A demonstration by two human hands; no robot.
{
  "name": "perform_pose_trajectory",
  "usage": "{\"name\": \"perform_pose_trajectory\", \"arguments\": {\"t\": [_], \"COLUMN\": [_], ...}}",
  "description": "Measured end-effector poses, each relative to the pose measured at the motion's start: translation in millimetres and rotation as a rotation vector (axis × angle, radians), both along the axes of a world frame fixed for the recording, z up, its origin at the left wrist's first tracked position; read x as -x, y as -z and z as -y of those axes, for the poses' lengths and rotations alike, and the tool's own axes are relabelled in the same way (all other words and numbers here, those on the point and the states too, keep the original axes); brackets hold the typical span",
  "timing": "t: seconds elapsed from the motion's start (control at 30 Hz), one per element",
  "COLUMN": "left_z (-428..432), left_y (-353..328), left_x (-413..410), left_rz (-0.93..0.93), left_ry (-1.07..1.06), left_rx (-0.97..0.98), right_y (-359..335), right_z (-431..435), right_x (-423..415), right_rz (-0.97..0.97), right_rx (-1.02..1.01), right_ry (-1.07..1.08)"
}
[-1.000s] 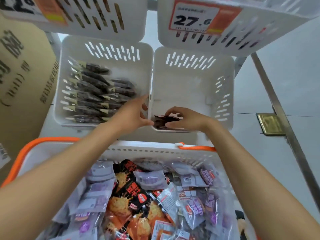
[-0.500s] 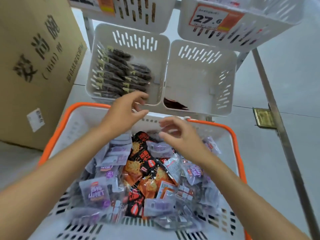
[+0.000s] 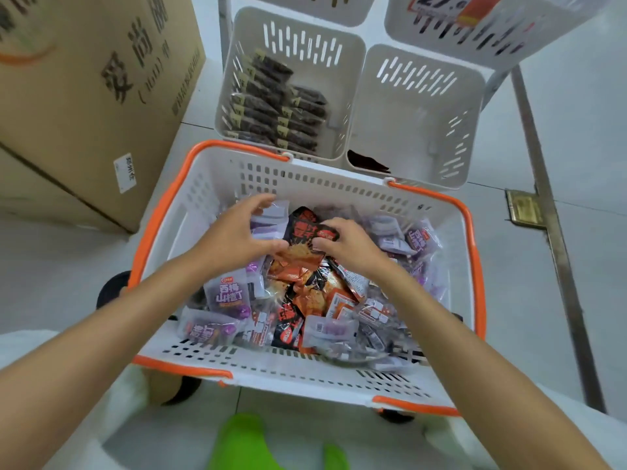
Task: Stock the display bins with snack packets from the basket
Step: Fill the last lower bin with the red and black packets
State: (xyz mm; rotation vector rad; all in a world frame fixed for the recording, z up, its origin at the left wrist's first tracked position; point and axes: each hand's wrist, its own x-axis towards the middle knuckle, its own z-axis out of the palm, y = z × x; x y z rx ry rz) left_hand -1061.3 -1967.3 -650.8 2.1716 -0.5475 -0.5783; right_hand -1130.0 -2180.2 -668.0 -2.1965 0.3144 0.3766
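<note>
A white basket [image 3: 339, 186] with orange rims holds a heap of purple snack packets [image 3: 229, 295] and black-and-orange snack packets [image 3: 307, 228]. Both my hands are inside it at the far side. My right hand [image 3: 349, 247] curls its fingers and thumb around the top black-and-orange packet. My left hand [image 3: 237, 232] hovers beside it with fingers spread, its thumb touching that packet's lower edge. Beyond the basket, the left display bin [image 3: 353, 62] holds rows of dark packets [image 3: 271, 103]. The right display bin [image 3: 417, 130] holds only a dark red packet [image 3: 368, 162] at its near edge.
A large cardboard box [image 3: 84, 96] stands on the floor at left. Upper bins hang above, one bearing a 27.6 price tag [image 3: 441, 5]. A metal rack rail [image 3: 556, 252] and a brass floor plate [image 3: 524, 208] lie at right. Something green [image 3: 244, 442] shows at the bottom.
Both hands drew back from the right display bin, leaving the dark red packet there, and came down into the basket. My right hand closed on a black-and-orange packet. The view tilted downward.
</note>
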Motion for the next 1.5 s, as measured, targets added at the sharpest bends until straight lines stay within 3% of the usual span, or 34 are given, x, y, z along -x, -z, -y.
{"name": "perform_pose_trajectory", "arguments": {"t": [0.13, 0.33, 0.47, 0.63, 0.73, 0.87, 1.07, 1.13, 1.2, 1.3, 1.5], "left_z": [20.5, -10.8, -19.2, -18.0, -14.5, -9.5, -12.8, -11.9, -8.4, -0.5, 14.1], "left_y": [0.7, 19.6, 32.6, 39.9, 39.9, 37.6, 29.2, 19.5, 5.6, -15.3, -28.9], "left_x": [6.7, -10.2, -11.6, -8.7, -11.6, -16.1, -20.3, -19.0, -15.1, -4.8, 4.8], "left_rz": [-0.191, -0.258, -0.273, -0.301, -0.3, -0.273, -0.247, -0.34, -0.569, -0.847, -0.844], "left_ry": [0.044, -0.224, -0.269, -0.274, -0.274, -0.318, -0.393, -0.43, -0.4, -0.263, -0.187], "left_rx": [0.068, 0.201, 0.186, 0.178, 0.186, 0.192, 0.204, 0.266, 0.38, 0.501, 0.485], "right_y": [-28.8, 55.1, 112.3, 117.4, 113.3, 89.9, 18.6, -2.7, -19.2, -29.5, -37.8], "right_z": [17.8, 15.0, 1.9, 3.6, 2.0, 14.2, 14.1, 13.5, 12.5, 7.9, 1.5], "right_x": [1.6, 27.1, 37.3, 17.4, 5.5, -5.9, -6.5, -7.1, -10.4, -16.5, -8.9], "right_rz": [0.005, -0.293, -0.25, -0.127, -0.157, -0.173, -0.019, 0.076, 0.144, 0.202, 0.209], "right_rx": [-0.296, 0.013, 0.456, 0.633, 0.609, 0.396, -0.214, -0.357, -0.464, -0.445, -0.479], "right_ry": [-0.111, -0.329, -0.684, -0.784, -0.814, -0.689, -0.19, -0.045, 0.094, 0.252, 0.329]}}
